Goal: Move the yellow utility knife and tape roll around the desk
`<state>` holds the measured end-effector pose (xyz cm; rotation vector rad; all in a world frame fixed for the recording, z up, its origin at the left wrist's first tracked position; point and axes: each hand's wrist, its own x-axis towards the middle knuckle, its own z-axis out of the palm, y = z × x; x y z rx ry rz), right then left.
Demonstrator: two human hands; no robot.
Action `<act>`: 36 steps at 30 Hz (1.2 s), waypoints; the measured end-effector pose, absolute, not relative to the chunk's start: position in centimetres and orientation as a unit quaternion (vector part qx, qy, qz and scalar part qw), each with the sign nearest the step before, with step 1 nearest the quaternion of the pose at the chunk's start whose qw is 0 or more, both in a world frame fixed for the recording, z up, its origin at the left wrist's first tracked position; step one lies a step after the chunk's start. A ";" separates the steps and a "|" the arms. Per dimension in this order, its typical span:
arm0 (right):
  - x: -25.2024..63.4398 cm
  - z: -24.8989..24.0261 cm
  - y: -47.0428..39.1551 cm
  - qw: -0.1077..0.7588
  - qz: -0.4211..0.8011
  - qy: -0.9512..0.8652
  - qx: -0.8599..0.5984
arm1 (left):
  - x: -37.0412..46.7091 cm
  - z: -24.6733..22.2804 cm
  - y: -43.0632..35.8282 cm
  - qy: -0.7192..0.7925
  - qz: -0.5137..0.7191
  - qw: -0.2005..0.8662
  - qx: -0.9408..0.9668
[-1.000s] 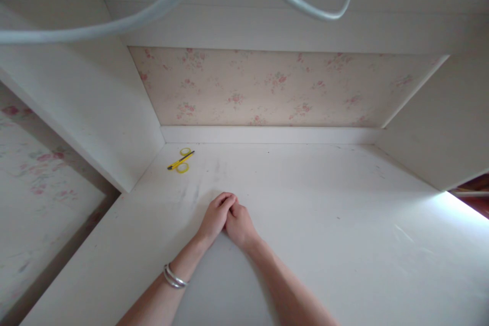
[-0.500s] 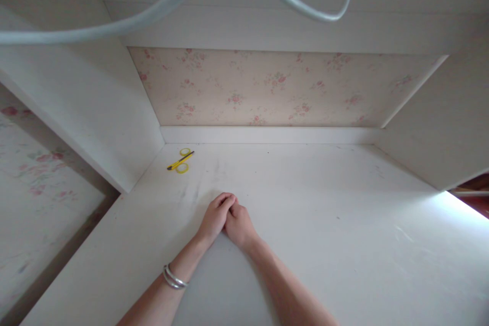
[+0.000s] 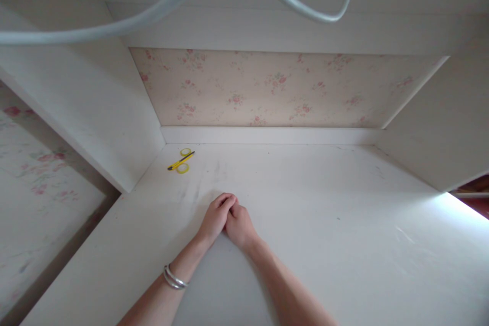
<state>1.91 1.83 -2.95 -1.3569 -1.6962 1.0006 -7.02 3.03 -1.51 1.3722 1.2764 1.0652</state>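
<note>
My left hand (image 3: 214, 219), with silver bangles (image 3: 174, 278) at the wrist, is clasped against my right hand (image 3: 239, 225) on the white tabletop (image 3: 305, 244). The fingers of both hands are closed and folded into each other. No object shows in either one, though the palms are hidden. Beyond them, to the left, lies a yellow and black utility knife (image 3: 181, 161). Two small yellow tape rolls sit beside it: the farther tape roll (image 3: 186, 152) behind the knife, the nearer tape roll (image 3: 183, 168) in front.
White panels rise at the left (image 3: 91, 91) and right (image 3: 439, 127). A low white ledge (image 3: 267, 135) runs along the back below floral wallpaper (image 3: 260, 86). Overhead, a pale cable (image 3: 160, 10) crosses the top of the view. The tabletop's left edge drops off beside a gap.
</note>
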 end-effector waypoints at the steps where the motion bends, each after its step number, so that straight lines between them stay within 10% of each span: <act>1: 1.9 -2.9 1.8 0.367 0.390 -0.660 -0.527 | -7.0 -1.5 3.0 0.522 0.436 0.474 0.560; 27: 4.5 -1.4 -3.3 0.394 0.497 -0.588 -0.502 | -8.1 -2.0 1.9 0.527 0.401 0.436 0.609; 36: 15.0 -2.7 -10.7 0.380 0.301 -0.586 -0.650 | -18.8 1.6 11.8 0.611 0.189 0.015 0.768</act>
